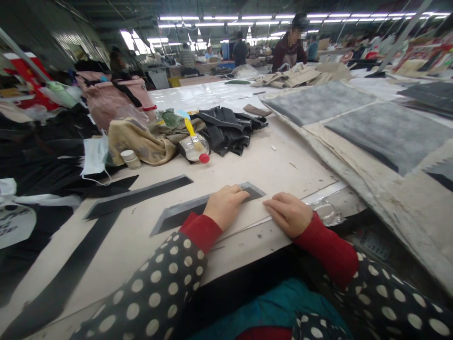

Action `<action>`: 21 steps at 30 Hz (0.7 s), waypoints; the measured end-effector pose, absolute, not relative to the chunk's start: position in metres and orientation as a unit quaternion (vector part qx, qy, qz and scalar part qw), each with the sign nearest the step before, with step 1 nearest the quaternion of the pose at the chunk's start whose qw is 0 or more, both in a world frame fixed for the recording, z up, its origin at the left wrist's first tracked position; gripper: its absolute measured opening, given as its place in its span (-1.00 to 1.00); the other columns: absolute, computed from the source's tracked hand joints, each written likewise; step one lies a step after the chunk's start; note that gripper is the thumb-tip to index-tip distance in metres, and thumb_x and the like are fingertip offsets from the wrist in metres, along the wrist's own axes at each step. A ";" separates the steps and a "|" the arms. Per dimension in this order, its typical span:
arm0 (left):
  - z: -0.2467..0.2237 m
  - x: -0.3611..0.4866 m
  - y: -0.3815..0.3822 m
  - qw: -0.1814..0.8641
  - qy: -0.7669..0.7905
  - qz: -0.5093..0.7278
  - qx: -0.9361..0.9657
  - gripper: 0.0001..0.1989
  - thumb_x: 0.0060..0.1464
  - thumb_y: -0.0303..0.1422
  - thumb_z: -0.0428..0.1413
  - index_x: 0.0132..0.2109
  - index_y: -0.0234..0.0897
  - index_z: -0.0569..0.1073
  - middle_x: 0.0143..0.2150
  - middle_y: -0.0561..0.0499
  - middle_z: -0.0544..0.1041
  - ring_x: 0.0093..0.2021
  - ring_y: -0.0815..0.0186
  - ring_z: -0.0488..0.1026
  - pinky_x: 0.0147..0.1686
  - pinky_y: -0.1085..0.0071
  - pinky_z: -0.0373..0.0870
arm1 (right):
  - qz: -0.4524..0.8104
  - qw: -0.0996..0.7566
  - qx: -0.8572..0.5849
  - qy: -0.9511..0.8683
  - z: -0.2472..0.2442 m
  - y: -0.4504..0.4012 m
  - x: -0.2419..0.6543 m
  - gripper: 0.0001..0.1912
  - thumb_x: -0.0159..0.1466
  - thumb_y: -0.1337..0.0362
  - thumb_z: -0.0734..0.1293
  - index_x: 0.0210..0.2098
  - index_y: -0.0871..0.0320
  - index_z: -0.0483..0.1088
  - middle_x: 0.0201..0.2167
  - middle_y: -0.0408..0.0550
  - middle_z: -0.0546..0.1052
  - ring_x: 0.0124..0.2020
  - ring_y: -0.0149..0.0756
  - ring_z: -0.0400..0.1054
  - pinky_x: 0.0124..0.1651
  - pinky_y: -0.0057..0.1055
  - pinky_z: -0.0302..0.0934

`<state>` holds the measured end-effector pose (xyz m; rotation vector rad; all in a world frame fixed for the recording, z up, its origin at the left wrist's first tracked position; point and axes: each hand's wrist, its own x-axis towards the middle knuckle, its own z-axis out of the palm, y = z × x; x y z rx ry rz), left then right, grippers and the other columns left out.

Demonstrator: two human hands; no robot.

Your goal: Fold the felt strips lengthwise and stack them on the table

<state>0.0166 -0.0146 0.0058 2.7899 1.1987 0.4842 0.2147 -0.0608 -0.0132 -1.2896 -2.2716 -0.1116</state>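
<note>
A long black strip with grey edges (177,215) lies flat on the pale table sheet. My left hand (226,204) rests on this strip near its right end, fingers bent and pressed together; whatever is under the fingertips is hidden. Just right of the strip, my right hand (288,212) is over the front part of the sheet, its fingers closed together; I cannot make out anything between them. A second black strip with grey edges (141,196) lies farther left, above a long dark band (71,264) that runs toward the lower left.
Behind the strips are a yellow brush (191,127), a red-capped bottle (194,147), a small jar (130,159), a tan cloth (138,141) and folded black pieces (230,125). Grey panels (389,127) cover the right side. A face mask (95,156) hangs left. People stand in the background.
</note>
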 end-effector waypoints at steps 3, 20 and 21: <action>0.006 0.017 -0.014 0.007 0.374 0.127 0.919 -0.71 0.09 -0.45 -0.11 -0.06 -0.15 0.35 -0.23 0.00 0.36 -0.21 0.34 0.28 -0.18 0.42 0.27 | -0.022 0.274 -0.492 -0.826 -0.013 -0.063 0.217 -0.75 0.21 0.32 0.10 -0.27 0.19 0.38 -0.34 0.02 0.39 -0.30 -0.32 0.28 -0.22 -0.39 0.21; 0.007 0.027 -0.010 0.029 0.312 0.115 0.943 -0.65 0.10 -0.48 -0.13 0.02 -0.11 0.27 0.01 0.08 0.32 -0.07 0.35 0.20 -0.07 0.39 0.21 | 0.166 0.064 -0.627 -0.758 0.026 0.008 0.209 -0.81 0.09 0.31 0.21 -0.42 0.19 0.45 -0.53 -0.10 0.48 -0.48 -0.39 0.31 -0.40 -0.50 0.17; 0.007 0.027 -0.010 0.027 0.313 0.112 0.943 -0.65 0.10 -0.47 -0.13 0.02 -0.10 0.27 0.01 0.08 0.32 -0.07 0.35 0.20 -0.08 0.39 0.21 | 0.207 0.067 -0.637 -0.740 0.027 0.010 0.209 -0.82 0.09 0.29 0.21 -0.42 0.20 0.44 -0.58 -0.12 0.46 -0.55 -0.42 0.29 -0.46 -0.51 0.17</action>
